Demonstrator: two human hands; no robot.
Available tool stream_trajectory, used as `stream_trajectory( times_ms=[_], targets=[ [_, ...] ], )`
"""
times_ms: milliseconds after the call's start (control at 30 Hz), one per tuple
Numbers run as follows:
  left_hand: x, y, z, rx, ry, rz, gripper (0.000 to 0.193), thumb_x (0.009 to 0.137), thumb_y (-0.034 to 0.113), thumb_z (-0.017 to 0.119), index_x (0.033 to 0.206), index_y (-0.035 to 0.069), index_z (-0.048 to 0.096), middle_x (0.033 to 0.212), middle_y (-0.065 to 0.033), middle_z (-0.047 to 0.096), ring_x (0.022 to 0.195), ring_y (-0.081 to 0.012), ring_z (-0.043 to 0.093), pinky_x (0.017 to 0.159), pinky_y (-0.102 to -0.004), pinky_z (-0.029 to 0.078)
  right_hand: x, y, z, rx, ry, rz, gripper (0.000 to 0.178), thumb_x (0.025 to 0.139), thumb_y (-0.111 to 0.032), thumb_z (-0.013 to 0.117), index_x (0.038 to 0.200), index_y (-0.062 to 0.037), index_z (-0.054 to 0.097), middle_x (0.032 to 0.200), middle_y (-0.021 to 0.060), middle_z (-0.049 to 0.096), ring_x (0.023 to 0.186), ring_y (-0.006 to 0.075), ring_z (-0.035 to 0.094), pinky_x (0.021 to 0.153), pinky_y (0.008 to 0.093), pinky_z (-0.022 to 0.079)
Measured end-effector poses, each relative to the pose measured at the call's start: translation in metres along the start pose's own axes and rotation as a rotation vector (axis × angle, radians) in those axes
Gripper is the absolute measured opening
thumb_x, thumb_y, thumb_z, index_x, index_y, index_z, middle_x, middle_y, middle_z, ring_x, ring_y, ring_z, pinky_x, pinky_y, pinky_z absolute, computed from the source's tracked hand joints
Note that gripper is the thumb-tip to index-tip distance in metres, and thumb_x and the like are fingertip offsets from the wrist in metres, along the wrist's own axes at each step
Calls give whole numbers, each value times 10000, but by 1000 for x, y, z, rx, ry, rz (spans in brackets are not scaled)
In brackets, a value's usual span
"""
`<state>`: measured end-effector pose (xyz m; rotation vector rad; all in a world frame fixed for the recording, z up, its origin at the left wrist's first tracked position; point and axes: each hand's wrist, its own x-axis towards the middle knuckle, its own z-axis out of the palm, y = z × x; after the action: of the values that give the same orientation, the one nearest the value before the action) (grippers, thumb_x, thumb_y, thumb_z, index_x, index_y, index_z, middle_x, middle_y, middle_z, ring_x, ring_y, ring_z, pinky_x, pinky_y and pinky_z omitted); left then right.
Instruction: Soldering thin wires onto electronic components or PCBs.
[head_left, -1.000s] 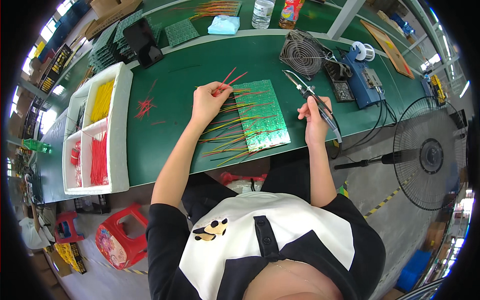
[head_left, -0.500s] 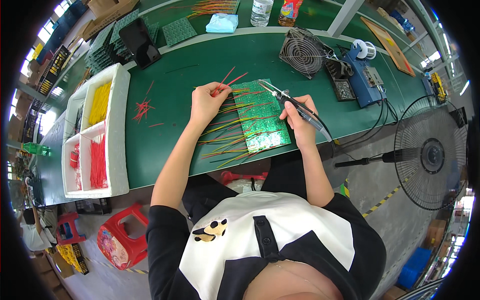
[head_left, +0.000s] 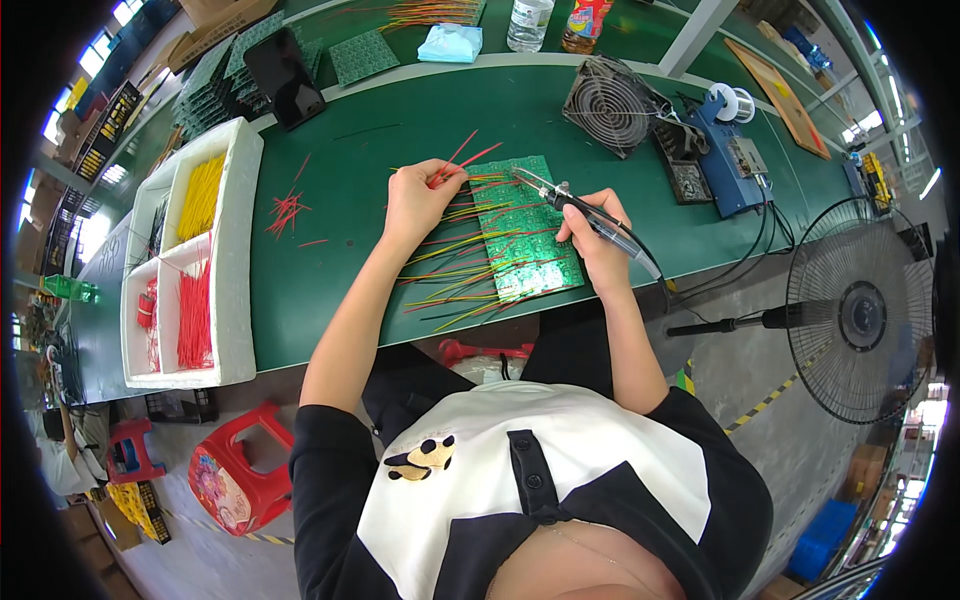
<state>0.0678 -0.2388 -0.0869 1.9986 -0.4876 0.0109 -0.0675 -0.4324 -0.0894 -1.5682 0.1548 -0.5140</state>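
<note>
On the desk (head_left: 330,280), the green circuit board (head_left: 532,250) lay just left of the right hand (head_left: 598,245), its long axis running away from the person, far end leaning left; yellow and red wires (head_left: 460,270) stuck out past its left edge. That hand, forearm leaning left, gripped a soldering iron (head_left: 615,235) pen-fashion, tip pointing forward-left at the board's far end; contact could not be told. Slightly farther, the left hand (head_left: 420,200) pinched red strands (head_left: 463,147) slanting forward-right. Beyond the right hand stood a small fan (head_left: 607,112).
</note>
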Motion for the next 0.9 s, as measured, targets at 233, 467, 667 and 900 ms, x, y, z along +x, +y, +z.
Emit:
stream_trajectory(
  times_ms=[233,467,667,900],
  targets=[
    [1,-1,0,1,0,20,177,769,175,680,828,8,679,479,30,406,466,-46,341,453,-235,297,0,-2,-1,-13,-12,5,166,864,-134,609,862,-42,471,601,65,573,437,9,347,394,175,230],
    [2,-4,0,-3,6,18,173,770,173,679,824,9,679,478,30,409,466,-45,341,453,-235,295,0,-4,-2,37,-3,47,178,850,-141,631,873,-39,487,610,42,596,484,16,418,445,180,300],
    [2,-2,1,3,-2,19,172,771,172,680,829,11,682,481,35,413,469,-40,341,453,-230,293,0,-5,-3,94,17,30,168,853,-119,628,875,-38,483,602,50,588,463,8,380,421,177,265],
    [2,-4,0,-2,-5,19,175,771,174,679,832,11,683,483,34,417,470,-40,342,453,-231,293,0,-3,-2,75,2,50,159,852,-104,623,872,-35,480,602,45,586,463,12,385,422,180,268]
  ],
)
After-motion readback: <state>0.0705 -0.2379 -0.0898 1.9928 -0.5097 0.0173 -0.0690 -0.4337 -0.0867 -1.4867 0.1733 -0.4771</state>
